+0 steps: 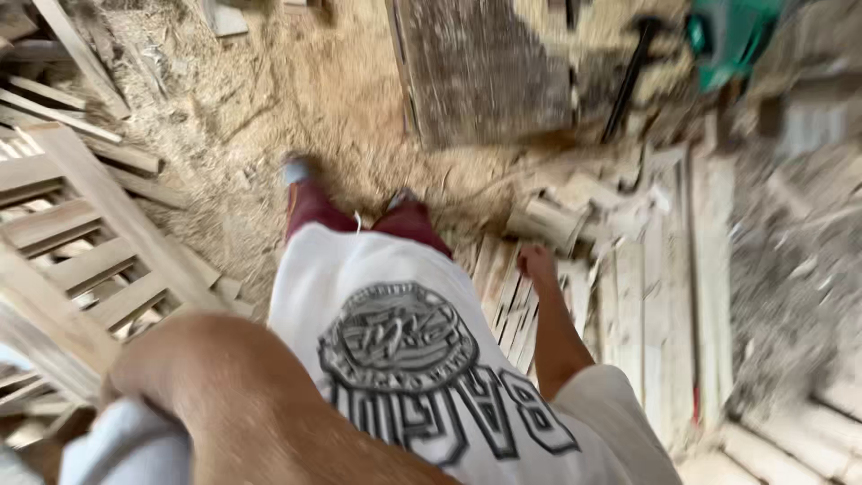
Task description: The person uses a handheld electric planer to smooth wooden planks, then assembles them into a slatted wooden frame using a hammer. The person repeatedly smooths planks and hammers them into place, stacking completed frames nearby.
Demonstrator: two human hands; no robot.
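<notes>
I look down my own body: a white printed T-shirt (404, 359), dark red trousers (314, 205) and shoes on a sawdust floor. My right hand (537, 262) hangs at my side above a stack of thin wooden slats (507, 305). Its fingers look curled, and I see nothing in it. My bent left arm (233, 395) fills the lower left, with a pale sleeve (117, 445) beside it. The left hand itself is out of the picture. The frame is motion-blurred.
Slatted wooden frames (81, 251) lean at the left. Sawdust (269, 108) covers the floor ahead. A dark board (485, 72) lies at the top, with a black-handled tool (628, 81) and a green machine (732, 36) beside it. Long planks (669, 296) and offcuts (552, 220) lie at the right.
</notes>
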